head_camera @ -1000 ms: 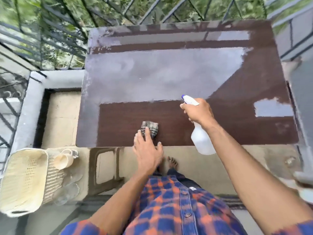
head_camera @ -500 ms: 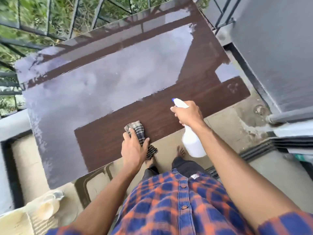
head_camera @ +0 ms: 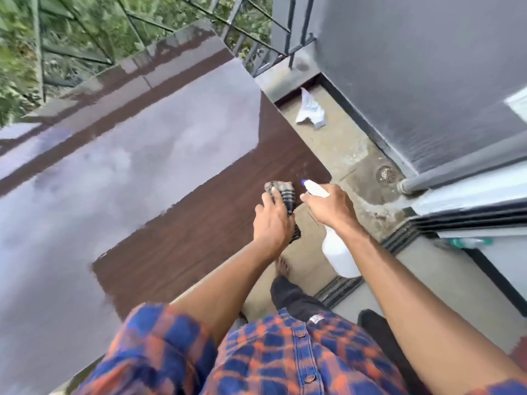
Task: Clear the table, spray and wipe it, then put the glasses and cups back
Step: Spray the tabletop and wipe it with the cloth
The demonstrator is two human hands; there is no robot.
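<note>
I am standing on a home balcony: a metal railing (head_camera: 39, 52) is fencing off green foliage (head_camera: 94, 32), a grey wall (head_camera: 413, 67) is rising beside me, and a floor drain (head_camera: 385, 174) is sitting in the concrete floor (head_camera: 336, 149).

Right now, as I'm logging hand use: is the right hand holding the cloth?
No, the right hand grips the spray bottle; the left hand holds the cloth.

head | looks forward and steeply down | close above table (head_camera: 185, 238) near edge | sole view
</note>
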